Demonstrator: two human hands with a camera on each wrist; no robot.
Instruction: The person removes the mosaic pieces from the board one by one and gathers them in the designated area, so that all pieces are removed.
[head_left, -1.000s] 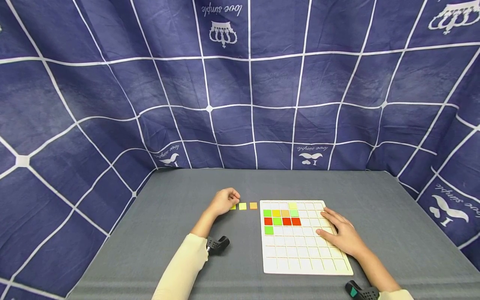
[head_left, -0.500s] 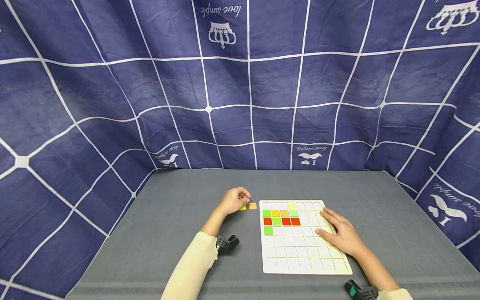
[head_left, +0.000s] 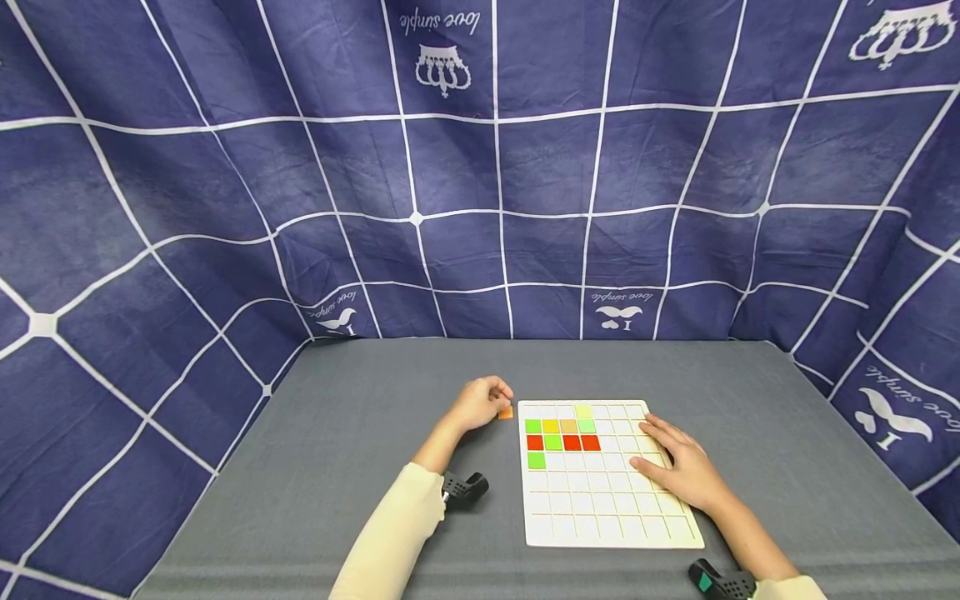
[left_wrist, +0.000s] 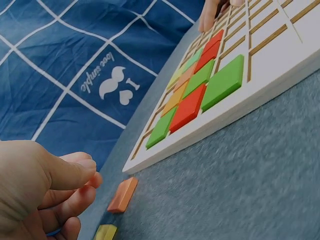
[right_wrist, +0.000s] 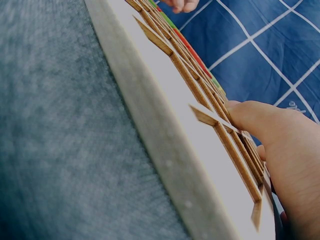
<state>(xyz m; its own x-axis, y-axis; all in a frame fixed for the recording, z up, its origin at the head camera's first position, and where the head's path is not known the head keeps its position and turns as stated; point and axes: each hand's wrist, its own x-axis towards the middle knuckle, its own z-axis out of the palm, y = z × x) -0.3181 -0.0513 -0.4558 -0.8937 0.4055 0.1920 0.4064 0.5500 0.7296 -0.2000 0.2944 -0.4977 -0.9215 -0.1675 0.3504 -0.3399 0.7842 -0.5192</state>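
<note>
My left hand [head_left: 478,405] hovers left of the board with fingers loosely curled. In the left wrist view, thumb and fingertips come close together with nothing visible between them. An orange square tile [left_wrist: 122,195] lies on the cloth just beyond those fingertips, with a yellow tile [left_wrist: 106,232] behind it. The hand covers the yellow tile in the head view. My right hand [head_left: 681,472] rests spread on the right side of the white grid board [head_left: 600,505], thumb on its surface.
Coloured tiles sit in the board's upper left cells, among them a green tile [head_left: 536,461], a red tile [head_left: 591,443] and a pale yellow tile [head_left: 583,412]. Grey cloth [head_left: 360,400] covers the table. A blue checked curtain [head_left: 540,167] hangs behind and at both sides.
My left hand has moved right along the row of loose tiles, from the left yellow one to beside the orange one. The right hand and board have stayed in place.
</note>
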